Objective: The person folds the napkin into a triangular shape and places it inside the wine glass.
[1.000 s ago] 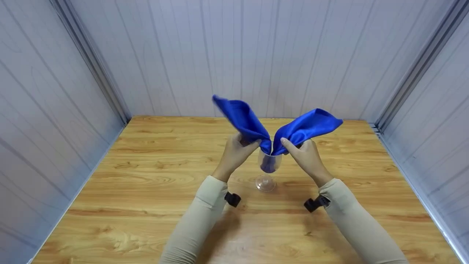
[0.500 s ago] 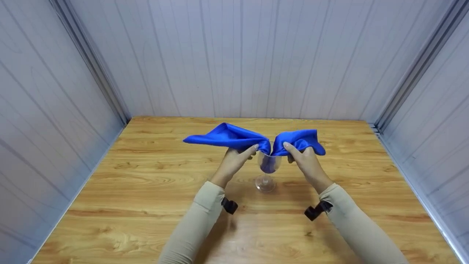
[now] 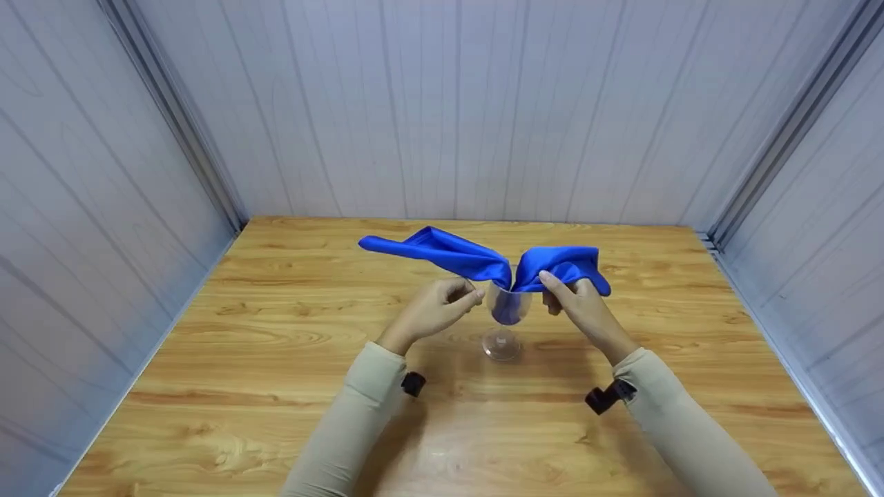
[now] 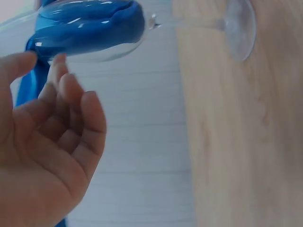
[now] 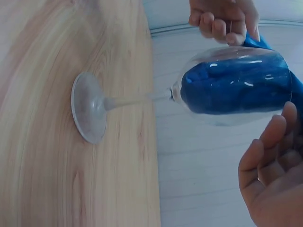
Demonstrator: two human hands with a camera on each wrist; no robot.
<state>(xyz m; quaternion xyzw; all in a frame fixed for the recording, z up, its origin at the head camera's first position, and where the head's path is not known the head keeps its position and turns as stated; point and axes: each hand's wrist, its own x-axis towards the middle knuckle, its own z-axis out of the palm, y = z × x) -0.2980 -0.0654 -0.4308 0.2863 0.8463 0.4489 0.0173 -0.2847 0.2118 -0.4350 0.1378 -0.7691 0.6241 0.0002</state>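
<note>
A stemmed wine glass (image 3: pixel 501 344) stands upright on the table, a glossy blue cloth napkin (image 3: pixel 442 254) packed into its bowl. Two wings of cloth spread out over the rim, one to the left and one to the right. My left hand (image 3: pixel 438 307) is just left of the bowl below the left wing, fingers loosely bent and holding nothing; in the left wrist view its thumb tip overlaps the cloth by the rim. With its thumb on top and fingers underneath, my right hand (image 3: pixel 583 304) pinches the right wing close to the rim. The right wrist view hides that thumb.
The wood-grain table (image 3: pixel 276 359) fills the space between pale panelled walls (image 3: pixel 442 110) at the back and both sides. Black wrist cameras (image 3: pixel 606 397) hang beneath the sleeves.
The raised wings have been lowered outward to left and right. My left hand has let go of the left wing and drawn slightly down and left; my right hand still pinches its side.
</note>
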